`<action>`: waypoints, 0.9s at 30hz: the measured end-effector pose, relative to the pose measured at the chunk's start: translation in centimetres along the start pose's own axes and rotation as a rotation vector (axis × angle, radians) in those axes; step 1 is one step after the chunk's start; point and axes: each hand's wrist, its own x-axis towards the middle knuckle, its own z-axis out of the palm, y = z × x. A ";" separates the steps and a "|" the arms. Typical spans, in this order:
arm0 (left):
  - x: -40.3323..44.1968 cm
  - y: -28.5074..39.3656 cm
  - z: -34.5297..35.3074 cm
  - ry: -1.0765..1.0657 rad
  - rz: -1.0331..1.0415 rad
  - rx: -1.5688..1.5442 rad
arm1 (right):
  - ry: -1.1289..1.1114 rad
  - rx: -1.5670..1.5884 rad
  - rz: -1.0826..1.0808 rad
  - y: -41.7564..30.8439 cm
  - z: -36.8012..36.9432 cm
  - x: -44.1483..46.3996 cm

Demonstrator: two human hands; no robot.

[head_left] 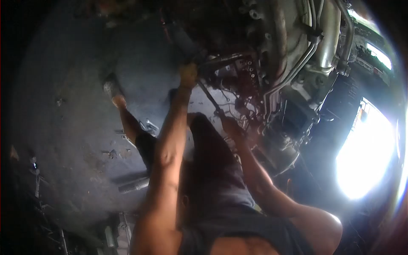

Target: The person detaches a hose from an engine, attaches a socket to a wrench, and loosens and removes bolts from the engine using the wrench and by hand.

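Note:
My left hand (188, 75) is closed in a fist at the upper end of a long dark metal bar (209, 96), beside the engine. Lower on the same bar, my right hand (231, 128) is wrapped round it, close to the engine's pipes. The bar slants down to the right between both hands; its exact kind is too dark to tell. Right beyond my hands stands a large engine (255, 76) with bolts, hoses and metal pipes (293, 70). Shadow hides where the bar's upper end meets the engine, if it does.
Several metal tools (149, 126) and small parts (111, 154) lie on the grey floor (72, 123) to the left. A metal cylinder (134, 185) lies beside my leg. Strong light comes through an opening (365, 153) on the right.

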 end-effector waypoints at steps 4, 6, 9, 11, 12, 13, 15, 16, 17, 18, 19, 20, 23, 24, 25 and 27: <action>-2.3 3.9 -1.3 0.040 0.517 0.577 | 0.295 -0.414 -0.158 -2.0 3.0 -2.3; -3.3 8.2 -0.7 -0.067 0.435 0.826 | 0.376 -0.685 -0.109 -3.1 1.3 -5.9; -0.6 7.2 -1.3 -0.038 0.346 1.042 | 0.497 -0.839 -0.157 -6.2 -2.6 -4.0; -2.5 4.6 -1.4 0.010 0.455 1.119 | 0.485 -0.908 -0.135 -8.8 -4.8 -7.7; -2.7 4.3 -2.4 -0.168 0.532 0.861 | 0.460 -0.926 -0.112 -10.7 -6.5 -10.4; -1.7 4.9 -2.5 -0.252 0.593 0.727 | 0.275 -0.144 0.136 -14.1 -11.7 -10.2; -0.7 6.7 -2.5 -0.395 -0.011 0.068 | 0.103 0.688 0.375 -18.6 -17.1 -10.5; 0.0 6.9 -3.1 -0.446 -0.331 -0.170 | -0.052 1.121 0.451 -20.2 -18.2 -10.2; 0.6 7.0 -3.6 -0.409 -0.663 -0.386 | -0.133 1.376 0.410 -22.0 -18.4 -9.5; 1.4 6.1 -3.9 -0.492 -0.559 -0.033 | -0.231 1.621 0.392 -23.8 -18.7 -8.7; 2.0 7.4 -3.7 -0.561 -0.495 0.167 | -0.256 1.786 0.377 -26.3 -18.9 -8.3; 2.6 8.8 -3.4 -0.624 -0.425 0.366 | -0.232 1.896 0.382 -29.4 -18.8 -7.9; 1.6 16.0 -3.8 -0.556 -0.744 0.382 | -0.082 2.091 0.457 -39.3 -16.9 -4.1; 2.8 13.6 -4.4 -0.684 -0.642 0.530 | 0.017 2.084 0.457 -42.1 -14.7 -1.3; 3.7 12.2 -4.4 -0.806 -0.534 0.662 | 0.185 2.002 0.445 -44.4 -11.7 1.9; 2.1 16.6 -3.2 -0.733 -0.645 0.668 | 0.553 1.758 0.452 -47.5 -5.3 8.2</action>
